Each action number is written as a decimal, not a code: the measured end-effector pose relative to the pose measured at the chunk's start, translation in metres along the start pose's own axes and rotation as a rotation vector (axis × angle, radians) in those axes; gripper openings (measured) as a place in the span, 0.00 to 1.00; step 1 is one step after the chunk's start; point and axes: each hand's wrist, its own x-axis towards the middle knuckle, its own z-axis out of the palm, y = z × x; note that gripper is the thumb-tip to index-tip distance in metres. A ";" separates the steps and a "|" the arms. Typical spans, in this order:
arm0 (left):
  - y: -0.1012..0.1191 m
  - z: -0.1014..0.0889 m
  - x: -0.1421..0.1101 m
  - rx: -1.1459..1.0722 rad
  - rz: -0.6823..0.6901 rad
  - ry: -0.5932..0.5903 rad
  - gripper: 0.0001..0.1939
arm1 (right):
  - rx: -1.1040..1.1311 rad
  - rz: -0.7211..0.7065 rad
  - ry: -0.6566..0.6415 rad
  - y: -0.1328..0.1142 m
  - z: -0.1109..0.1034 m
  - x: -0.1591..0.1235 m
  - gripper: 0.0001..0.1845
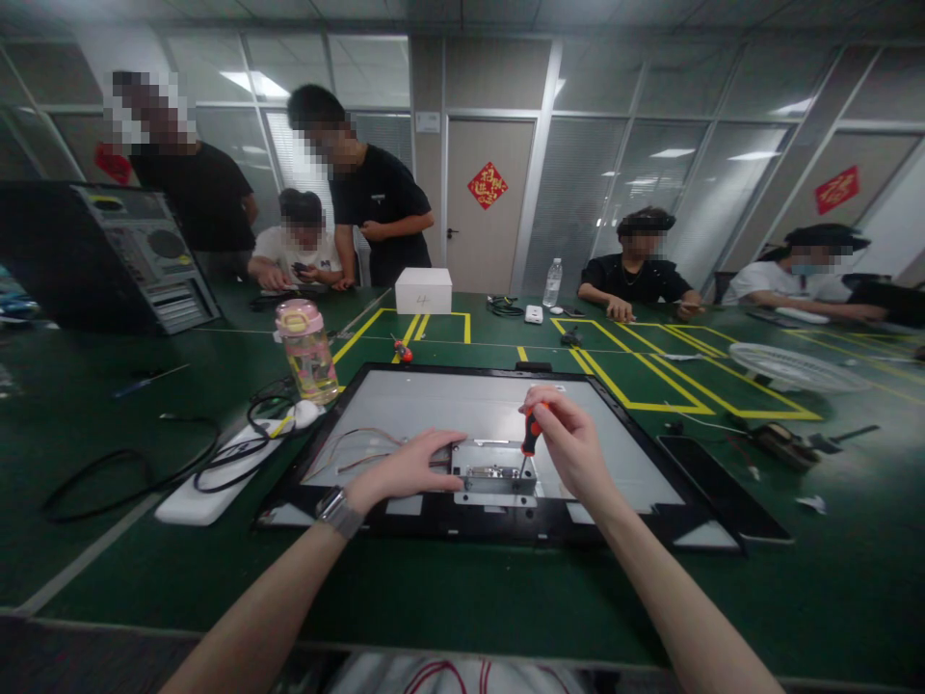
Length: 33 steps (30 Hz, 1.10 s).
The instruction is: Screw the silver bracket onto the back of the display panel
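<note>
Centrally, note the metal bracket (495,457), on the near half of the flat panel (448,393) and between both hands. At the left end of the bracket, note the left hand (406,467), with thumb and fingers spread apart and touching that end. Above the right part, note the right hand (568,439), closed around the orange-and-black handle of a screwdriver (533,430), with shaft directed steeply down to the bracket; tip seating not discernible. Beside the panel, to the left: power strip (209,490) and bottle (304,355). To the right: dark flat slab (725,489).
</note>
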 end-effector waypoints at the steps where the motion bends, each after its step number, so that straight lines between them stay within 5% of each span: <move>1: -0.001 0.000 0.000 -0.001 0.001 0.002 0.36 | 0.009 0.017 -0.015 0.000 0.000 0.000 0.09; 33: 0.002 0.001 0.001 -0.001 -0.047 -0.013 0.36 | 0.223 0.125 -0.005 -0.002 0.000 0.004 0.08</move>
